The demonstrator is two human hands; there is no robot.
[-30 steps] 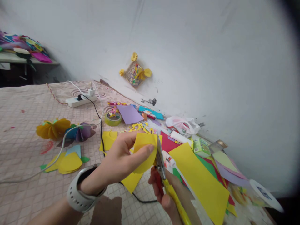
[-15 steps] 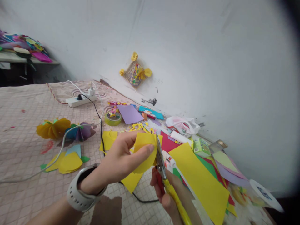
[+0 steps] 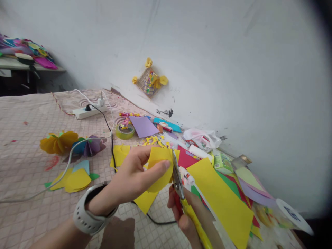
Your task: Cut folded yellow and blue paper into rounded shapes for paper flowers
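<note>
My left hand (image 3: 137, 174), with a pale watch on its wrist, pinches a piece of yellow paper (image 3: 159, 155) between thumb and fingers. In my right hand (image 3: 185, 214) are scissors (image 3: 179, 183) with yellow and red handles, my fingers wrapped round them. Their blades point up and lie against the right edge of the yellow paper, near my left thumb tip. A second yellow sheet (image 3: 146, 200) lies on the table below my hands. Cut yellow petal shapes (image 3: 77, 180) rest to the left.
An orange paper flower (image 3: 59, 142) and a purple one (image 3: 92, 146) sit at the left, crossed by a white cable (image 3: 70, 157). Behind are a power strip (image 3: 89, 111) and a tape roll (image 3: 125, 131). A large yellow sheet (image 3: 223, 204) and a green-white box (image 3: 222, 162) lie right.
Almost nothing differs. The scissors and my right hand have shifted very slightly, while the paper and my left hand stay in the same place.
</note>
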